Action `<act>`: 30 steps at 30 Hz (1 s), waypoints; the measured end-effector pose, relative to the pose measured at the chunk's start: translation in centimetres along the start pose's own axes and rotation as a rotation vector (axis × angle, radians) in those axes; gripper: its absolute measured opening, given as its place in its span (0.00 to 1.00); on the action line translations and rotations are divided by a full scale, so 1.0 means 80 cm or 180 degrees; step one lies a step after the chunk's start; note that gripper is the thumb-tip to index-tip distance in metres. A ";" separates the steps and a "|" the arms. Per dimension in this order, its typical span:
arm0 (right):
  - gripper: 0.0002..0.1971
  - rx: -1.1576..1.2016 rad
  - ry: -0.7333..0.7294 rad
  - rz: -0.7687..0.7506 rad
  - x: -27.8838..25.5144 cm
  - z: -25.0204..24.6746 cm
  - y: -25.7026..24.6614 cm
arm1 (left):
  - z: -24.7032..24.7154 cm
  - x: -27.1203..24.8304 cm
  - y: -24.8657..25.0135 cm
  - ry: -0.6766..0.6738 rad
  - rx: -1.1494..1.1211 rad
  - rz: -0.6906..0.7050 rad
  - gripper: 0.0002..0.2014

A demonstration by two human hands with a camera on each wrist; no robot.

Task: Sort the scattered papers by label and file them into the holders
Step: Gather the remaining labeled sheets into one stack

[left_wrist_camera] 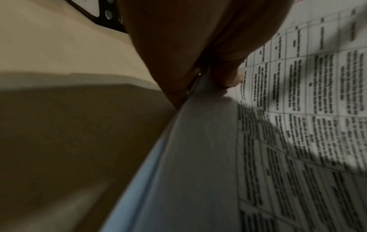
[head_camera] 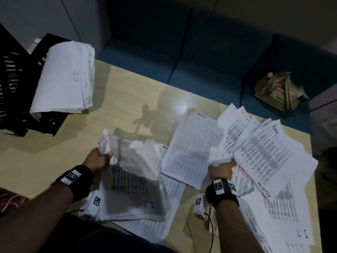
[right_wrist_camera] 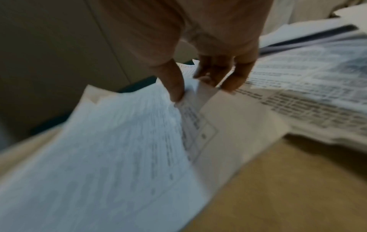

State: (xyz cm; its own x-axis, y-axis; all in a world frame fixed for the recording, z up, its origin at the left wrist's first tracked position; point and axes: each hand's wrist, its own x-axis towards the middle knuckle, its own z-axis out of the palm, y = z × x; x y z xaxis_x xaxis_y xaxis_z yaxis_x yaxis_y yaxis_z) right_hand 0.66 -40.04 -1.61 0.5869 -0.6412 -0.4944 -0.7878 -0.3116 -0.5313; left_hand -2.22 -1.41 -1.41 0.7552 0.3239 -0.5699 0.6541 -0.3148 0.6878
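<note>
Printed papers labelled ADMIN and IT lie scattered over the wooden table (head_camera: 127,92). My left hand (head_camera: 99,158) grips the upper left corner of a blurred stack of sheets (head_camera: 131,176), whose near end shows an IT label; in the left wrist view the thumb (left_wrist_camera: 228,75) presses on the printed sheet (left_wrist_camera: 307,94). My right hand (head_camera: 221,170) pinches the near edge of an ADMIN sheet (head_camera: 193,148); in the right wrist view my fingers (right_wrist_camera: 176,84) hold its corner (right_wrist_camera: 123,141). Black mesh holders (head_camera: 16,88) stand at far left with a filed stack (head_camera: 65,77) in them.
More ADMIN pages (head_camera: 269,150) fan out at the right, and an IT sheet (head_camera: 284,225) lies near the table's front right corner. A blue sofa (head_camera: 182,52) runs behind the table, with an olive bag (head_camera: 279,90) on it.
</note>
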 end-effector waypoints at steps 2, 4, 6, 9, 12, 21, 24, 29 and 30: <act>0.35 0.0090 -0.0131 -0.0143 -0.004 -0.007 -0.007 | -0.010 0.014 -0.007 -0.0140 0.0293 0.0034 0.10; 0.29 -0.0111 -0.0367 -0.0365 -0.015 -0.011 -0.010 | -0.015 0.019 -0.003 -0.0276 0.0379 -0.0005 0.11; 0.26 -0.0480 -0.0606 -0.0498 -0.030 -0.007 -0.005 | -0.014 0.024 -0.002 -0.0461 0.0424 -0.0060 0.10; 0.23 -0.1031 -0.0986 -0.0565 -0.051 0.007 0.010 | -0.007 0.040 -0.011 -0.0785 0.0206 -0.0098 0.23; 0.22 -0.1441 -0.1164 -0.0632 -0.069 0.031 0.018 | -0.001 0.041 -0.011 -0.1011 -0.0133 -0.0342 0.19; 0.32 -0.0769 -0.0825 -0.0243 -0.117 0.091 -0.006 | 0.009 0.034 -0.001 -0.1032 0.0295 0.0016 0.14; 0.25 -0.0832 -0.0935 -0.0058 -0.117 0.095 -0.010 | 0.010 0.032 -0.003 -0.1066 0.0318 0.0053 0.13; 0.20 -0.0682 -0.0873 -0.0314 -0.120 0.067 -0.034 | 0.010 0.026 -0.006 -0.1046 -0.0026 0.0093 0.08; 0.19 -0.0640 -0.0729 -0.0472 -0.123 0.052 -0.048 | 0.010 0.025 -0.007 -0.1037 -0.0135 0.0104 0.09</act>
State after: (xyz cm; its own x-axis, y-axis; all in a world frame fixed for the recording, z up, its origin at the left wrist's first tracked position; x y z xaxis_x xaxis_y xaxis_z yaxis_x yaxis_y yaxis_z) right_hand -1.32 -29.68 2.42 0.7067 -0.4113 -0.5757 -0.6983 -0.5363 -0.4741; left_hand -1.03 -1.28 -3.26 0.7543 0.0096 -0.6565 0.6321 -0.2807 0.7222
